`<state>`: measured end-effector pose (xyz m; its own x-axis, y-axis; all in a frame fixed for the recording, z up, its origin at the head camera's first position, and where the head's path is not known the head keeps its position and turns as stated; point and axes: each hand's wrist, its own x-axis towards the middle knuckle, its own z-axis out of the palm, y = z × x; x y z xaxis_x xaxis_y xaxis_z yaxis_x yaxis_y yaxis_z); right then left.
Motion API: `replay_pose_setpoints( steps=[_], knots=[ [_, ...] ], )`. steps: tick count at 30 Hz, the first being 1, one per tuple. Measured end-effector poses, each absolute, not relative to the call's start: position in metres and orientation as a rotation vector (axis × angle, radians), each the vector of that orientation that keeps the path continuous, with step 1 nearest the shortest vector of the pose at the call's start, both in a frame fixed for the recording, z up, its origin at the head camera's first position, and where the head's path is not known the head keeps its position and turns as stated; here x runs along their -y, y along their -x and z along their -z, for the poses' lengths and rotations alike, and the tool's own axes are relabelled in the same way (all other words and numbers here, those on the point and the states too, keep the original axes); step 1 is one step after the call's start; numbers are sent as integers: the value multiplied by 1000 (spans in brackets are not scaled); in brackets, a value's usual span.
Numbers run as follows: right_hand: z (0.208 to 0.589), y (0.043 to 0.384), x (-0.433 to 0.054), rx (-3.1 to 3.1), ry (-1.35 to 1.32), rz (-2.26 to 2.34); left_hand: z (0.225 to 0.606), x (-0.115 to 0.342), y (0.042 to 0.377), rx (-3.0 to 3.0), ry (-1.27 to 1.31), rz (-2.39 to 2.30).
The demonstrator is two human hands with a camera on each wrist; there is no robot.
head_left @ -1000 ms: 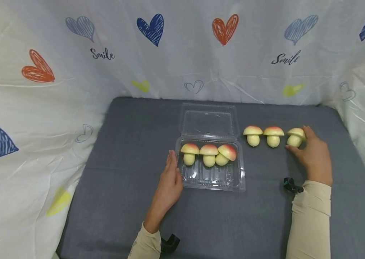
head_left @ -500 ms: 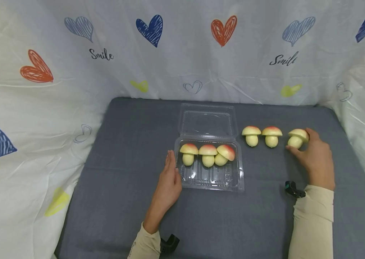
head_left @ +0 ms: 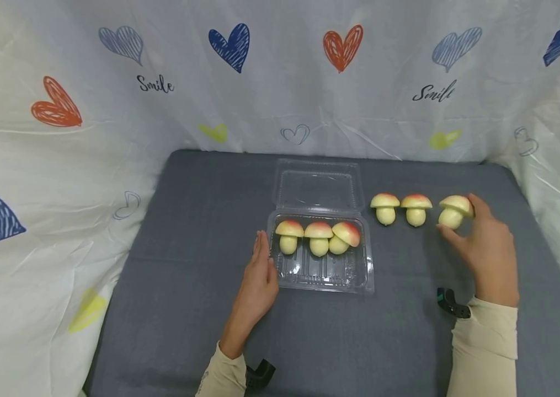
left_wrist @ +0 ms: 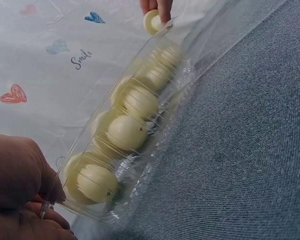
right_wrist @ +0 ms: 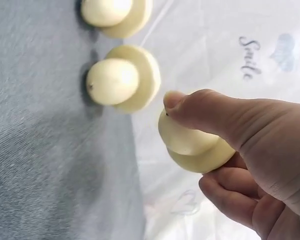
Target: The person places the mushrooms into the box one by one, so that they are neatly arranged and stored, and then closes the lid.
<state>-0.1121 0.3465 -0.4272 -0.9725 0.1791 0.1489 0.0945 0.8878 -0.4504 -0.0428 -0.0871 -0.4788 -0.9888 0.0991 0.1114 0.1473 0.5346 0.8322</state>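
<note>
Near the right side of the table, my right hand point(head_left: 489, 251) pinches a toy mushroom point(head_left: 453, 212) with a pale stem and cap. In the right wrist view the thumb lies on the stem point(right_wrist: 185, 135), and this mushroom hangs above the cloth. Two more mushrooms point(head_left: 385, 208) point(head_left: 416, 209) with reddish cap tops stand to its left. An open clear plastic container point(head_left: 324, 278) holds three mushrooms point(head_left: 318, 238) in a row; the rightmost is tilted. At the container's left edge, my left hand point(head_left: 256, 284) pinches the rim between thumb and fingers point(left_wrist: 52, 220).
The container's hinged lid point(head_left: 318, 187) lies folded back toward the rear of the table. Grey cloth point(head_left: 200, 231) covers the tabletop. A white curtain point(head_left: 270, 94) printed with hearts and lettering hangs behind and at both sides.
My right hand has drawn its mushroom away from the other two and raised it off the cloth. The left hand and the container stay in place.
</note>
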Motion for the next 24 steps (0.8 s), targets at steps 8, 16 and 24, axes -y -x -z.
replay_pose_setpoints(
  steps=[8, 16, 24],
  knots=[
    [413, 96, -335, 2808, 175, -661, 479, 87, 43, 2710, 225, 1472],
    [406, 84, -320, 2765, 112, -678, 478, 88, 42, 2708, 225, 1475],
    [407, 76, -303, 2737, 73, -681, 480, 88, 42, 2702, 227, 1468]
  ],
)
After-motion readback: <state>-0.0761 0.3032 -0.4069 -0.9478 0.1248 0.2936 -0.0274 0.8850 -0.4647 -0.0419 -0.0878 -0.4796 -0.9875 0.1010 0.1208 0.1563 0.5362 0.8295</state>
